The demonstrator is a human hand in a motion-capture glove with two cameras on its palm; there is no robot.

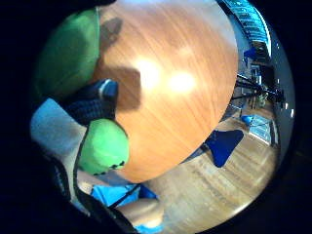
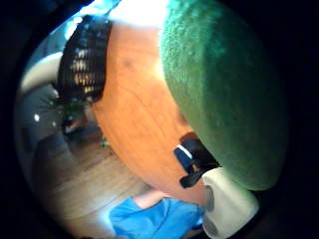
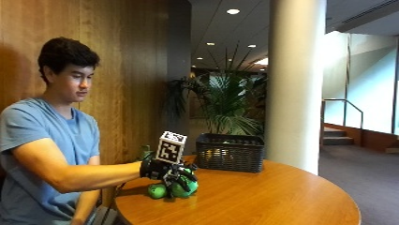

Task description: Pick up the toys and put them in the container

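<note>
Sits at the near-left edge of the round wooden table [image 3: 262,197]: a green plush toy [image 3: 173,188], low on the tabletop, with the gloved right hand [image 3: 163,169] directly on top of it. Appears to be curled over the toy, fingers [image 3: 181,180] wrapped down its upper side, though whether the toy is off the wood yet cannot be told from the outside view. Fills much of the thumb-side palm view as a broad fuzzy green dome [image 2: 224,89], so lies close against the palm; shows again beside the palm in the little-finger-side view as two green lobes [image 1: 102,146], with bare wood beyond. Stands further back and to the right on the same table: a dark woven basket [image 3: 230,153], well apart from the toy, also visible at the table's far rim in the thumb-side view [image 2: 84,57]. Probably the grasp-and-lift stage, with carrying and dropping not yet done. To do it well: close round the bulk of the soft body rather than one lobe, lift straight up clear of the tabletop, travel right and away high enough to pass the basket's rim, release only once above the opening. Risk worth watching: a squashy toy slipping out sideways mid-carry.
</note>
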